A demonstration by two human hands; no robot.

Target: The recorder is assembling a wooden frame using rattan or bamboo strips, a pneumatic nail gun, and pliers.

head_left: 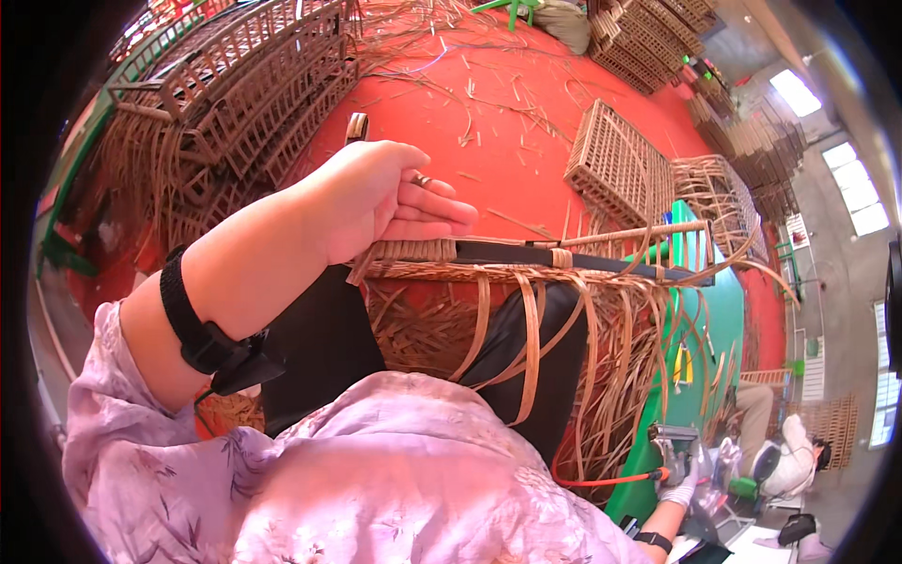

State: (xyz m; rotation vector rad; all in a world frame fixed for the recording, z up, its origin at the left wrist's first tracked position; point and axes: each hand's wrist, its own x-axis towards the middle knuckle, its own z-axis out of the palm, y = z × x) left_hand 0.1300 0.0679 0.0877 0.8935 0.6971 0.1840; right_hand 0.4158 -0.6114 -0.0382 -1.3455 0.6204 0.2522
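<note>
My left hand [413, 199] is stretched out palm up, fingers extended, just above the wrapped end of a woven basket frame [413, 250]. A ring shows on one finger. The frame has a dark bar [507, 255] along its edge, and long loose rattan-like strips [532, 352] hang from it over my legs. Beyond my left hand a short curled strip end [357, 128] sticks up. At the lower right, my gloved right hand [678, 487] is closed round a metal air stapler [675, 440] by the green bench. An orange air hose [615, 480] runs to the tool.
The green bench [700, 320] stands at my right with a yellow-handled tool [683, 367] on it. Stacked woven racks [235, 103] fill the left. A woven tray [620, 160] lies on the red floor [451, 113] among scattered strips. Another person [789, 461] sits far right.
</note>
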